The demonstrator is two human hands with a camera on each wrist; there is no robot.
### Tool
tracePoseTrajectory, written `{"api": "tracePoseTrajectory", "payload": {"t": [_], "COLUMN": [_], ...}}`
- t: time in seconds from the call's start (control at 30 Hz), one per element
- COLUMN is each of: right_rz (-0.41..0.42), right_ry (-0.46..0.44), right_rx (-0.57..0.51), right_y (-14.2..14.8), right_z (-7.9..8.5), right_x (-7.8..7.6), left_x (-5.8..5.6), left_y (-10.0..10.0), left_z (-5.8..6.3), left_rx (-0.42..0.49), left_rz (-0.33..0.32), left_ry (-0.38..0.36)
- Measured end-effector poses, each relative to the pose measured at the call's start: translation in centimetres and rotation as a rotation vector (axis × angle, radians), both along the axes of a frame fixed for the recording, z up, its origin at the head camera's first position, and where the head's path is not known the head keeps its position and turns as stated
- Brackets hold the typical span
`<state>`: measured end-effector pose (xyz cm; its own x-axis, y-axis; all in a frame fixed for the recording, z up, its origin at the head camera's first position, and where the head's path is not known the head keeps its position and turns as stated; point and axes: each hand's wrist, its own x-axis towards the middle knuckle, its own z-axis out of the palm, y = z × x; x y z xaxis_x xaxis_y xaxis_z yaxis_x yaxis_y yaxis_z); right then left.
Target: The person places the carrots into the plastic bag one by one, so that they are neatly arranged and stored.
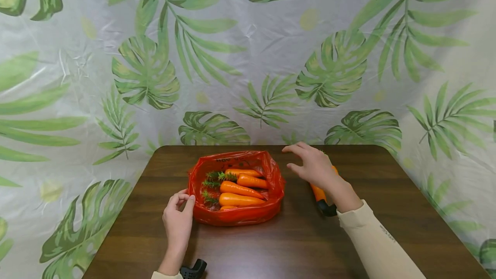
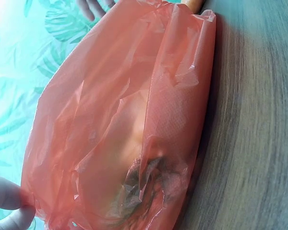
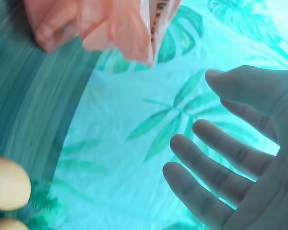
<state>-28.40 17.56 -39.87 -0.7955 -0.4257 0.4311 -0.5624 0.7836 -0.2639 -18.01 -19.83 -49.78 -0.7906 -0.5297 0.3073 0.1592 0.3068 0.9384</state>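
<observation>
A red plastic bag (image 1: 240, 218) stands with its mouth wide open, and several orange carrots (image 1: 242, 200) with green tops lie inside it. At the bag's left rim my left hand (image 1: 179, 214) pinches the plastic between thumb and fingers; the left wrist view shows this grip on the bag (image 2: 110, 96) at its lower left. To the right of the bag, my right hand (image 1: 315, 165) is raised with fingers spread and nothing in them. Below and beside it lie carrots (image 1: 318, 193) on the table, partly hidden by the hand and forearm.
The dark wooden table (image 1: 248, 249) has rounded far corners. Behind it hangs a pale curtain (image 1: 271, 55) printed with green leaves. Black wrist-worn devices (image 1: 193, 269) sit at both wrists.
</observation>
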Motion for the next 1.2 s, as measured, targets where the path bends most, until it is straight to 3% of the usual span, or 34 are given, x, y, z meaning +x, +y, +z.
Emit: {"api": "tracePoseTrajectory", "payload": {"t": [0.63,1.2], "right_rz": [-0.151,-0.249], "right_ry": [-0.139,-0.259], "right_rx": [-0.083,-0.064], "right_y": [7.2,11.9], "right_z": [-1.5,-6.4], "right_x": [-0.4,-1.6], "left_x": [-0.3,-0.4], "left_y": [-0.3,-0.2], "left_z": [-0.4,-0.5], "left_rx": [-0.016,-0.015], "left_rz": [0.029,0.027], "left_ry": [-0.014,-0.020]}}
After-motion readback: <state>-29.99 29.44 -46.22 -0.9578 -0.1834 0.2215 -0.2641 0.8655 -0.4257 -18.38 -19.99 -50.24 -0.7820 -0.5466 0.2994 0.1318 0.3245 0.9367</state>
